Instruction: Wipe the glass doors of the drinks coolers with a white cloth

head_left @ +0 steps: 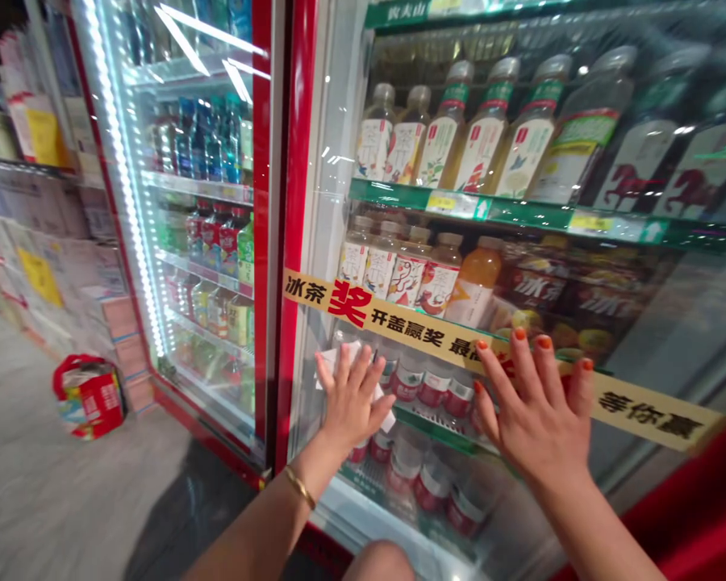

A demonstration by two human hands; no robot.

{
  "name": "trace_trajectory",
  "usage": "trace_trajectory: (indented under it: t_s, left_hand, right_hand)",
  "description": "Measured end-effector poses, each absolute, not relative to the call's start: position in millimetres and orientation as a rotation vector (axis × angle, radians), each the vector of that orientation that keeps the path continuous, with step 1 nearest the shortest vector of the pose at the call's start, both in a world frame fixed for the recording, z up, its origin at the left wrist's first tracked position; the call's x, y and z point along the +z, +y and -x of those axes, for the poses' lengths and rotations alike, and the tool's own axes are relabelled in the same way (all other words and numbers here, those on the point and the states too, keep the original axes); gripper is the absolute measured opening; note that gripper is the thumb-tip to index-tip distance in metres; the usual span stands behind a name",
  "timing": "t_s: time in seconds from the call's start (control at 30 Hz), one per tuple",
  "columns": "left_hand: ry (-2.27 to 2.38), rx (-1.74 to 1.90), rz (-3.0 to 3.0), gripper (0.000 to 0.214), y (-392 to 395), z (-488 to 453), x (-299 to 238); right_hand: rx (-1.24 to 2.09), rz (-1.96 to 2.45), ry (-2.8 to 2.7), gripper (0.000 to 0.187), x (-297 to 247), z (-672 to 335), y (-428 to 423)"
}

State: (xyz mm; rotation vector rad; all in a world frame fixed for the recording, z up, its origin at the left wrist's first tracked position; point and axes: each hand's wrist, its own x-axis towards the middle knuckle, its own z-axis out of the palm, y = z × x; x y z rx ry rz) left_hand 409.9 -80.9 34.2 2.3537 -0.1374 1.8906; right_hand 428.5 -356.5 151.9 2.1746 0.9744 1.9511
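Note:
My left hand (pixel 352 399) lies spread and flat over a white tissue or cloth (pixel 390 421), pressing it against the glass door of a drinks fridge. Its edges show around my fingers and below my thumb; the rest is hidden under the palm. A gold bangle (pixel 300 487) circles my left wrist. To the right, my right hand (pixel 536 403) rests on the same glass with fingers spread, nothing seen in it. Its fingertips overlap a yellow printed strip (pixel 408 323) stuck slantwise across the door. Behind the glass stand bottled teas (pixel 441 145) and red-labelled cups (pixel 434 387).
A second lit fridge (pixel 206 242) with a red frame stands to the left. On the grey floor sits a red package (pixel 90 395), beside stacked cartons (pixel 130 347). My knee (pixel 380 561) shows at the bottom edge, close to the fridge.

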Motion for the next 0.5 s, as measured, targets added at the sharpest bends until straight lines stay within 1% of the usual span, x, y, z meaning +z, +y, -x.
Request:
trace_trajectory:
  t_s: [0.03, 0.1, 0.17, 0.2, 0.23, 0.3, 0.4, 0.43, 0.5]
  left_hand:
    - [-0.127, 1.88, -2.352, 0.081, -72, -408, 28]
    - [0.106, 1.83, -2.236, 0.084, -55, -409, 29]
    - [0.388, 1.774, -2.056, 0.086, -50, -414, 47]
    - [0.458, 1.753, -2.006, 0.086, -55, -417, 59]
    - [0.458, 1.748, -2.003, 0.087, -65, -419, 68]
    - [0.277, 1.787, -2.11, 0.09, -90, -420, 73]
    - [-0.173, 1.901, -2.341, 0.086, -112, -411, 43]
    - [-0.215, 1.914, -2.364, 0.083, -110, -408, 31]
    - [-0.02, 1.898, -2.268, 0.084, -93, -406, 16]
  right_hand:
    - [1.951, -2.178, 0.98, 0.07, 152, -428, -356]
    - [1.945, -2.191, 0.993, 0.07, 153, -426, -355]
    - [1.945, -2.195, 1.009, 0.07, 154, -426, -354]
    - [1.949, -2.195, 1.015, 0.07, 154, -426, -354]
    - [1.952, -2.194, 1.02, 0.069, 154, -426, -354]
    - [1.953, -2.194, 1.028, 0.069, 154, -427, -355]
    - [1.948, -2.209, 1.01, 0.072, 152, -427, -357]
    - [1.944, -2.223, 0.996, 0.074, 151, -428, -357]
    - [1.93, -2.251, 0.968, 0.078, 149, -429, -358]
